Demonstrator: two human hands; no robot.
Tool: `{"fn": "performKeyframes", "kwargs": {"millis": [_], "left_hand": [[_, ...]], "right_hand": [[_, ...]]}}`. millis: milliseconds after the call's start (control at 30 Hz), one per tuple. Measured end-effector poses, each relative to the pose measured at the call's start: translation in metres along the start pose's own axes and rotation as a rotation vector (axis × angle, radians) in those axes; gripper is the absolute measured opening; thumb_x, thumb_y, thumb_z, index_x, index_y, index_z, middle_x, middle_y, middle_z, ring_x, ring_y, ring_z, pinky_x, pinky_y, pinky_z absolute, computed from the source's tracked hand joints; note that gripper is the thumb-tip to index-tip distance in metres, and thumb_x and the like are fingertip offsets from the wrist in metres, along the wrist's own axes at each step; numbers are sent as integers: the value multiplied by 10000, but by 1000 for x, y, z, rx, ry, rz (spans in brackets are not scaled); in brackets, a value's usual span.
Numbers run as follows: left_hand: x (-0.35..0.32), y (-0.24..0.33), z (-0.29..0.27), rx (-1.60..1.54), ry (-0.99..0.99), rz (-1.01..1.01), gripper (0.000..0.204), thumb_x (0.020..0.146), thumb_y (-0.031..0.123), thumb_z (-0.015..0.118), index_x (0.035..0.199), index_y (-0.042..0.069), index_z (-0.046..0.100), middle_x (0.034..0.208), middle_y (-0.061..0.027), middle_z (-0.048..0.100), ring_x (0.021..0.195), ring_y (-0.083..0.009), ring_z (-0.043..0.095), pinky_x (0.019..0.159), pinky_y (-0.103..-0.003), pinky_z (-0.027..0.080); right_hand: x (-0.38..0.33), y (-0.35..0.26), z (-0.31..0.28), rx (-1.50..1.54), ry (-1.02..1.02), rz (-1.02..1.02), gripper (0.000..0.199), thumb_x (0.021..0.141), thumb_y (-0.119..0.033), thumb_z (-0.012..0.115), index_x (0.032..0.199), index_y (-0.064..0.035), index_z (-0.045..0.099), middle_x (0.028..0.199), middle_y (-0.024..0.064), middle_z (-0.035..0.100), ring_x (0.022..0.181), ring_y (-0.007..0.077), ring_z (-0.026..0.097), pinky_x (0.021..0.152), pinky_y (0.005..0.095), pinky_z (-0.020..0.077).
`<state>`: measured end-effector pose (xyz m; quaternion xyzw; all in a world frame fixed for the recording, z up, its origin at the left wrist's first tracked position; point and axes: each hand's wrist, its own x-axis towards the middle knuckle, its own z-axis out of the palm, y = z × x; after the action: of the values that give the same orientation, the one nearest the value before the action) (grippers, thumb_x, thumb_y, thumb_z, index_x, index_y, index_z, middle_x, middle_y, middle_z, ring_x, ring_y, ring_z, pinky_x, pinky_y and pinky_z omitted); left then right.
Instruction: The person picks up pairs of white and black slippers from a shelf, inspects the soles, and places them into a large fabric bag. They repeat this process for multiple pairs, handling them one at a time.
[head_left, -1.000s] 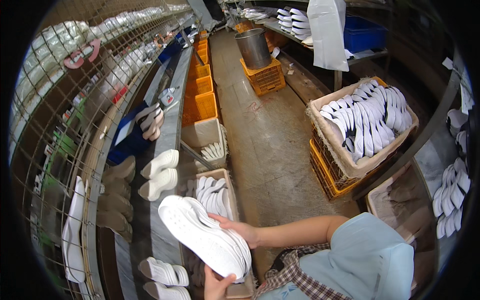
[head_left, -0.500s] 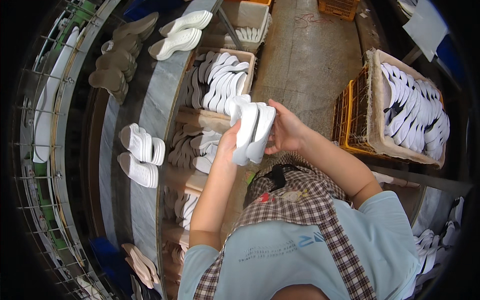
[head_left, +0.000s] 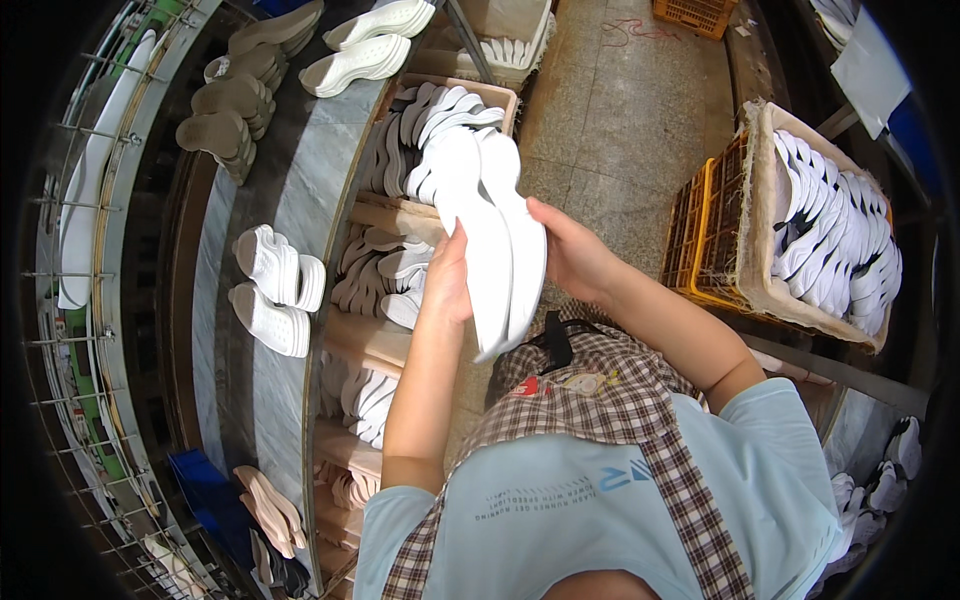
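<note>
A pair of white shoe soles (head_left: 494,255) is held up in front of my chest, side by side and lengthwise, with their smooth pale faces toward me. My left hand (head_left: 449,277) grips the left edge of the pair, its thumb against the side. On the opposite edge, the fingers of my right hand (head_left: 572,252) are closed against the right sole. Behind the soles' upper ends is a fabric-lined bin (head_left: 507,101) holding rows of white and grey soles. To the left, stacked white soles (head_left: 271,319) lie on the grey marbled bench (head_left: 280,400).
Grey-brown soles (head_left: 232,97) and more white soles (head_left: 372,62) sit farther up the bench. A wire-guarded conveyor (head_left: 112,250) runs along the far left. At right, a lined orange crate (head_left: 698,220) is packed with white soles. Pinkish soles (head_left: 270,510) lie at lower left.
The held pair has turned from side-on to show its broad faces, with the upper ends reaching farther forward. Both hands stay on its edges.
</note>
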<state>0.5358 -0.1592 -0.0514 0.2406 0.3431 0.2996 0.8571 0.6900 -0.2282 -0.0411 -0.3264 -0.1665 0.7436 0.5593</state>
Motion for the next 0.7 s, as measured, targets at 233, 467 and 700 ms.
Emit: {"fn": "performKeyframes", "kwargs": {"millis": [233, 467, 700], "left_hand": [[-7, 20, 4, 55, -150, 260, 358, 929, 149, 528, 1239, -15, 453, 1144, -139, 585, 995, -253, 623, 817, -370, 561], [-8, 21, -5, 21, -214, 316, 412, 899, 138, 569, 1245, -49, 448, 1145, -157, 579, 982, -257, 621, 806, -361, 555], [-13, 20, -13, 203, -105, 464, 452, 877, 75, 596, 1279, -20, 413, 1190, -122, 551, 1073, -224, 569, 887, -347, 495]], "right_hand": [[-5, -1, 8, -355, -172, -373, 586, 980, -328, 367, 1432, 17, 226, 1452, 145, 293, 1349, 220, 259, 1110, 356, 195], [-6, 2, 10, -505, -181, -454, 596, 998, -392, 303, 1435, 5, 220, 1445, 137, 313, 1324, 213, 307, 1096, 366, 231], [-21, -12, 24, -778, -83, -385, 766, 793, -332, 697, 1341, 72, 347, 1372, 198, 377, 1274, 261, 369, 1057, 365, 290]]}}
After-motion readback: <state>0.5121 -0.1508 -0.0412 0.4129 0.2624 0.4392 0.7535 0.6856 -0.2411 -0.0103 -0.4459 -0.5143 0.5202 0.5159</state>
